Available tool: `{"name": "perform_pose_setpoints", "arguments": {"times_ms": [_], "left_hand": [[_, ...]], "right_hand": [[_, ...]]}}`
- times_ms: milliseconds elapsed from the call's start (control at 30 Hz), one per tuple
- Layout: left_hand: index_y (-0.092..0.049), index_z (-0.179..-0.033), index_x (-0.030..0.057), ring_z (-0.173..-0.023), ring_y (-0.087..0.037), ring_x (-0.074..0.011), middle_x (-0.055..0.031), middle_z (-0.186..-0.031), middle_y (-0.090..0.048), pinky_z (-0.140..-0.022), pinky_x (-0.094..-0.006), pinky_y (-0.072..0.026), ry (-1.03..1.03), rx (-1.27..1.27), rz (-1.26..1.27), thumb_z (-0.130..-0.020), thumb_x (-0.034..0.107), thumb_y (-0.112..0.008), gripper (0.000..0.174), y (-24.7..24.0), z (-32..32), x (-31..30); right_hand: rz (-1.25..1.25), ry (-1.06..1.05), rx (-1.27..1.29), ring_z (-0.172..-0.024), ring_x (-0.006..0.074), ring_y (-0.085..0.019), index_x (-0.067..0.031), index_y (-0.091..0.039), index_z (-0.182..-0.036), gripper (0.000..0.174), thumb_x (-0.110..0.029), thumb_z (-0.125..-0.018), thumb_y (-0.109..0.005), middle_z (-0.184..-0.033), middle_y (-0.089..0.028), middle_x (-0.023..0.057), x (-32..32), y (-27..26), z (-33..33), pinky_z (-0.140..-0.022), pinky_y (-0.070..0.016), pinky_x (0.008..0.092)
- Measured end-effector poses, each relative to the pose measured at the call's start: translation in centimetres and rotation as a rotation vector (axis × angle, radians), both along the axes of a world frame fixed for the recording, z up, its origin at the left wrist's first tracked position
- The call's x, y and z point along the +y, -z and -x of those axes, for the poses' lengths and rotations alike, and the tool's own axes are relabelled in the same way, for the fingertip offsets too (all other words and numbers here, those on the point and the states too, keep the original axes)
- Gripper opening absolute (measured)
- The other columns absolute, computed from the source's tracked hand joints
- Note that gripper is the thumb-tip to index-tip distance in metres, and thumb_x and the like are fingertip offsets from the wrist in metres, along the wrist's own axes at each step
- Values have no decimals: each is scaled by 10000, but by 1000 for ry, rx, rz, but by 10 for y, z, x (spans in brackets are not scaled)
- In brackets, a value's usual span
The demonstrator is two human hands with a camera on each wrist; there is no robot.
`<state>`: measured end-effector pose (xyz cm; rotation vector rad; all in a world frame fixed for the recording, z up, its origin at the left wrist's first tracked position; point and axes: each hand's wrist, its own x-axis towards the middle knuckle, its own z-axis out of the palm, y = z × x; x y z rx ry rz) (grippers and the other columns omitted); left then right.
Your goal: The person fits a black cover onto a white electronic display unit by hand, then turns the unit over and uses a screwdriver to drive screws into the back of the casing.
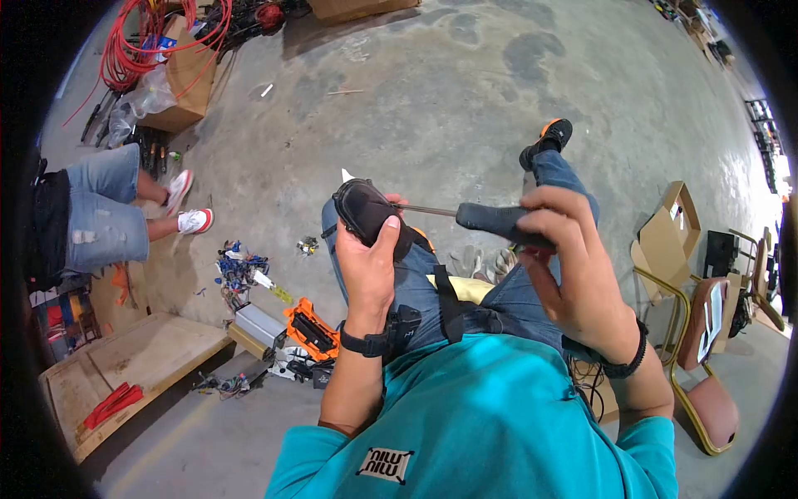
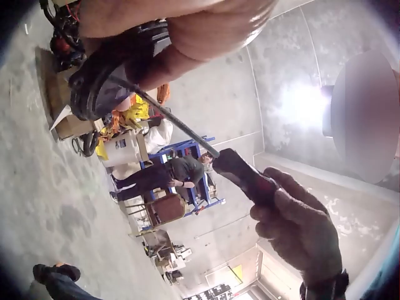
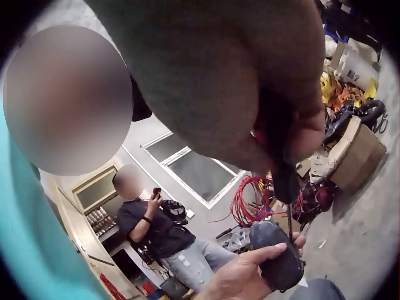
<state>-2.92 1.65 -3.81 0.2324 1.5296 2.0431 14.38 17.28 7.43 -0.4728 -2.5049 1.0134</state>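
My left hand (image 1: pixel 371 270) grips a dark rounded casing (image 1: pixel 362 208) with a ridged rim, thumb laid across its side. What kind of part the casing is, I cannot tell. Pinched in the fingers of my right hand (image 1: pixel 573 258) is a screwdriver (image 1: pixel 490 219) with a dark, thick handle. Its long metal shaft points left, and the tip meets the casing. In the left wrist view the screwdriver (image 2: pixel 181 125) runs slantwise from the casing (image 2: pixel 94 87) to the right hand (image 2: pixel 300 225). The right wrist view shows the casing (image 3: pixel 275 255) below the handle.
An orange tool-like part (image 1: pixel 312 329), a silver box (image 1: pixel 259 324) and tangled wires (image 1: pixel 237 266) lie on the floor at left. Beyond them stands a low wooden platform (image 1: pixel 133 366) with red cloth. A chair (image 1: pixel 706 366) is at right. Another person (image 1: pixel 108 208) stands at left.
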Motion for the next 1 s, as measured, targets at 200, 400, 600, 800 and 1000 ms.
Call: {"name": "perform_pose_setpoints", "arguments": {"times_ms": [200, 400, 600, 800, 1000], "left_hand": [[-542, -1189, 19, -1008, -646, -209, -121, -1122, -665, -894, -330, -518, 25, 48, 25, -891, -51, -612, 314, -2, -2, 0], [-540, -1188, 16, -1021, -647, -215, -123, -1131, -664, -905, -338, -514, 17, 11, 8, -887, -31, -628, 317, -1, -1, 0], [-495, -1236, 16, -1031, -631, -184, -129, -1153, -648, -944, -319, -507, 62, 54, 46, -899, -57, -605, 363, 2, 1, -5], [-499, -1232, 20, -1028, -628, -176, -125, -1150, -650, -942, -310, -503, 36, 20, -13, -902, -43, -618, 356, 5, 3, -6], [-499, -1233, 20, -1041, -627, -181, -126, -1148, -650, -953, -316, -499, 45, 34, 25, -902, -50, -614, 357, 3, 2, -7]], "right_hand": [[6, 101, -141, -898, 370, -641, -11, -508, -1193, 435, -15, -815, -723, -1152, -563, 195, -4, -10, 0, -759, -527, 398], [-93, -73, 2, -857, 350, -638, -30, -525, -1199, 382, -95, -865, -700, -991, -586, 163, -1, -9, 3, -728, -522, 381], [56, 158, -183, -837, 324, -650, -18, -528, -1182, 395, -118, -855, -725, -963, -586, 159, -9, -9, 0, -675, -523, 383], [-111, -49, -52, -800, 349, -643, -9, -528, -1172, 378, -167, -882, -711, -978, -592, 178, -1, -4, -1, -693, -520, 388], [144, 104, -191, -838, 358, -634, -13, -526, -1173, 432, -27, -797, -740, -1092, -557, 168, -8, -15, 0, -725, -525, 415]]}}
